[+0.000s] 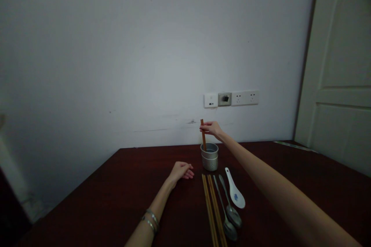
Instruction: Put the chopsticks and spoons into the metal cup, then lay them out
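My right hand (211,127) pinches a pair of brown chopsticks (204,141) near their top. Their lower ends are inside a metal cup (210,158), hidden by its wall. My left hand (181,170) rests on the table left of the cup, fingers loosely bent and apart from the thumb, holding nothing. In front of the cup, wooden chopsticks (213,208) lie side by side. Just to their right are two metal spoons, one with its bowl nearer me (230,230) and another (233,216). Beyond these lies a white spoon (236,195) with a blue mark.
The dark red table (130,185) ends at a pale wall (145,65). Wall sockets (245,98) sit above the cup. A light panelled door (342,85) stands at the right. A thin flat strip (295,146) lies along the back right edge.
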{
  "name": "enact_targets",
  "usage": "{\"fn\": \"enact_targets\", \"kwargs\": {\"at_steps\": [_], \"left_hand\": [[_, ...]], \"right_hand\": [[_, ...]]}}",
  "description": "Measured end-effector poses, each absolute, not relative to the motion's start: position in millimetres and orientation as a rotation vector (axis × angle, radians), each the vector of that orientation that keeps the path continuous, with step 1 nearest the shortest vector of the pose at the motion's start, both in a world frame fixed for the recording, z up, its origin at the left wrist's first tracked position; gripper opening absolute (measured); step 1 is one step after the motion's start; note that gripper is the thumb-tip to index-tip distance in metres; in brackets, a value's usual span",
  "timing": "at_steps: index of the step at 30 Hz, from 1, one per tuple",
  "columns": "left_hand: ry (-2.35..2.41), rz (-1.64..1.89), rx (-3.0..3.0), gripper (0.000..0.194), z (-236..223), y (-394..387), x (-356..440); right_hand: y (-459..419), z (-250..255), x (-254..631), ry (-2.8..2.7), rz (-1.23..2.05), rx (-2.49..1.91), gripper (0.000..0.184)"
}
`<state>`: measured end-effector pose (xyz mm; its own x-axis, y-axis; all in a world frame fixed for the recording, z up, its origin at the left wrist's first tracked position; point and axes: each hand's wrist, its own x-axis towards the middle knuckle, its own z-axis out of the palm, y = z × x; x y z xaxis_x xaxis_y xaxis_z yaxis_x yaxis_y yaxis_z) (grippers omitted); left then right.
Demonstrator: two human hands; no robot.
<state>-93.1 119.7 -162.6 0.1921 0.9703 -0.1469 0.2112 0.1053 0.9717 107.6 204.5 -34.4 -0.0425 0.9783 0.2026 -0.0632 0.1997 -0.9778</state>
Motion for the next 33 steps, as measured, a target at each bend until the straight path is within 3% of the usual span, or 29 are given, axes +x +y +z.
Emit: {"fn": "enact_targets", "kwargs": {"at_steps": [21, 33], "left_hand": [[1.259, 0.864, 1.365, 0.025, -165.5, 121.9, -93.2], [1.251, 0.87, 1.38, 0.025, -166.1, 120.7, -94.3]], "right_hand": [[203.5, -41.6, 111.4, -1.302, 1.142, -1.089, 0.028], [200.7, -38.5, 112.1, -1.326, 1.17, -1.087, 0.01]]}}
